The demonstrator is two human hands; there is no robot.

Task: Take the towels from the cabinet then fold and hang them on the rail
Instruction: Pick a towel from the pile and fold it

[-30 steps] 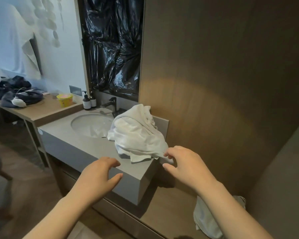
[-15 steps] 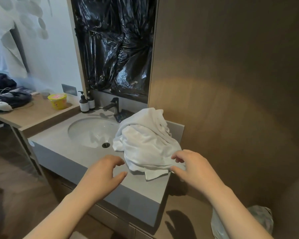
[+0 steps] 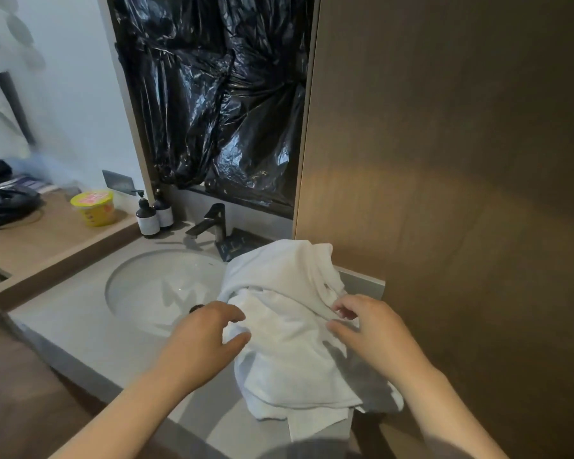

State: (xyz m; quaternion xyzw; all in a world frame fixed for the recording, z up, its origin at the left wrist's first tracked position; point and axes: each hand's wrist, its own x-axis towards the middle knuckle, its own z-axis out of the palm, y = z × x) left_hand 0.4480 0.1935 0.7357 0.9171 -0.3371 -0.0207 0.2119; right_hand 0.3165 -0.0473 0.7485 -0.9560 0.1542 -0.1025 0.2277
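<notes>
Left hand and right hand flank the towels.

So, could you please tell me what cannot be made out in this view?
Head view:
Towel count: the white towel pile folds over itself.
Right hand: fingertips curl into cloth, grip unclear.
Pump bottles: labels too small.
Yellow cup: print blurred.
Behind the black plastic: covered.
Rail: not in frame.
</notes>
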